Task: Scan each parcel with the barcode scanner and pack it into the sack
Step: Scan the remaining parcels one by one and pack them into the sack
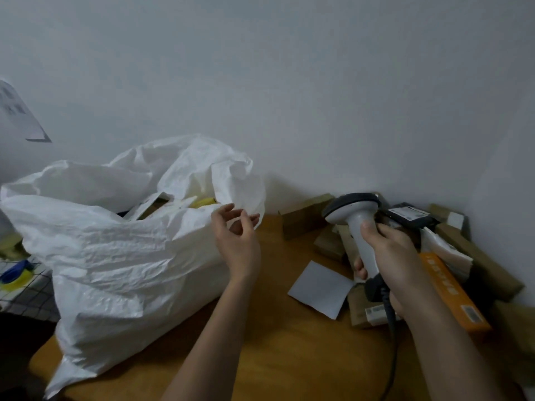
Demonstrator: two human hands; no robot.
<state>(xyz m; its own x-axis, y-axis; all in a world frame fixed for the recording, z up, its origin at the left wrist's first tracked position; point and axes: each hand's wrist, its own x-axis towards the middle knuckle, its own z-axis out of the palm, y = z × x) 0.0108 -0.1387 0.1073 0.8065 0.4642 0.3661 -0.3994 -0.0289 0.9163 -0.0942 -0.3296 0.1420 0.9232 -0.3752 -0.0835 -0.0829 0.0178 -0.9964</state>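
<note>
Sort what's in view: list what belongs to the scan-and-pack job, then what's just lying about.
Job: barcode scanner in the right hand; white sack; parcel pile; empty left hand.
Lying about: grey paper sheet; blue-and-yellow object.

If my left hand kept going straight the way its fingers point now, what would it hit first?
Most likely the sack. The left hand hangs empty, fingers loosely curled, pointing up and away at the sack's right-hand rim flap just beyond the fingertips. Depth is hard to judge from one view, so it might slip past the flap toward the wall.
</note>
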